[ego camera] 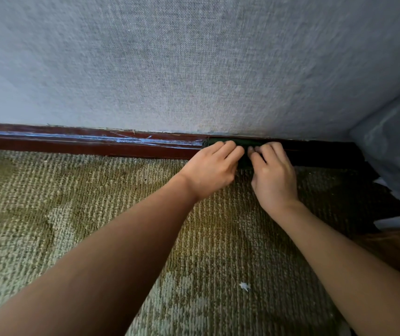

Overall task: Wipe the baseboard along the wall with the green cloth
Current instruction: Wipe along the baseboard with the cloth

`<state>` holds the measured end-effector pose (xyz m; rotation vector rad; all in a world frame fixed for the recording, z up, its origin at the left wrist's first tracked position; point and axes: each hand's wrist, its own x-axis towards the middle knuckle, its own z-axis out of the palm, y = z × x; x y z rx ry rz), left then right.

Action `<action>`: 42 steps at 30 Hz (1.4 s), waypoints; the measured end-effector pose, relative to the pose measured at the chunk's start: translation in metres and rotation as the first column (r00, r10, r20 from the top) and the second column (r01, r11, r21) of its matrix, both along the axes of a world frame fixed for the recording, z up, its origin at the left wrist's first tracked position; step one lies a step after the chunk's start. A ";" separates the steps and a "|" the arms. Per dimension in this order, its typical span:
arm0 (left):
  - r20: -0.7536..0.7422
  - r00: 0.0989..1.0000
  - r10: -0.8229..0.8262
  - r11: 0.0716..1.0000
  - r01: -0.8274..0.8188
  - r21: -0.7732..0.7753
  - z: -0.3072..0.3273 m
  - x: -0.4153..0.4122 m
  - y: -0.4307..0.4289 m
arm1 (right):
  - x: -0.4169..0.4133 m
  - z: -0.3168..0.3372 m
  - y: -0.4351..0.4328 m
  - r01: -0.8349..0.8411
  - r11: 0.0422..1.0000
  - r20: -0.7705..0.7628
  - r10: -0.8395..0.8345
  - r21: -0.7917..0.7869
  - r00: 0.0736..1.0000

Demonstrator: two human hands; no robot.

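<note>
Floor: You are looking down at a looped carpet (pixel 97 202) in olive with pale beige patches.
Room: A grey, woven-textured wall (pixel 169 69) fills the upper half of the view. At the right a blue-grey panel (pixel 393 146) closes off a dark corner.
Baseboard: The baseboard (pixel 97 144) is dark red-brown and glossy. It runs left to right where the wall meets the carpet. Blue-white streaks mark the stretch left of your hands. The stretch to the right lies in shadow.
Cloth: The dark green cloth (pixel 254 142) lies against the baseboard, near the corner. Its long axis follows the baseboard, left to right. A darker part drops between your hands toward the carpet edge.
Left grip: Your left grip (pixel 214 167) holds the left part of the cloth. Its fingers (pixel 230 147) curl over the cloth against the baseboard.
Right grip: Your right grip (pixel 275 177) holds the right part the same way, with bent fingers on the cloth. Its fingertips are just beside those of the left.
Arms: Both forearms are bare. They reach in from the lower edge and converge at the cloth.
Count: There is one cloth, one baseboard and two hands. One white scrap (pixel 244 286) lies on the carpet between your forearms, well apart from the cloth. A few pale bits lie at the foot of the panel, too dim to count.
</note>
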<state>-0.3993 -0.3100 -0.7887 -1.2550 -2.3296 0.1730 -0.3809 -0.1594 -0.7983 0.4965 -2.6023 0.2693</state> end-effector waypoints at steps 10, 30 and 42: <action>0.021 1.000 0.020 0.998 -0.019 -0.057 0.003 -0.001 -0.004 | -0.001 0.004 -0.003 0.014 1.000 0.033 -0.014 0.007 0.999; 0.024 0.996 0.082 0.978 -0.076 -0.195 0.019 0.008 -0.020 | 0.011 0.022 -0.018 -0.058 0.994 0.250 0.034 0.089 0.968; -0.035 0.990 0.137 0.979 -0.140 -0.149 0.032 0.012 -0.029 | 0.009 0.039 -0.022 -0.093 0.992 0.194 0.076 0.082 0.978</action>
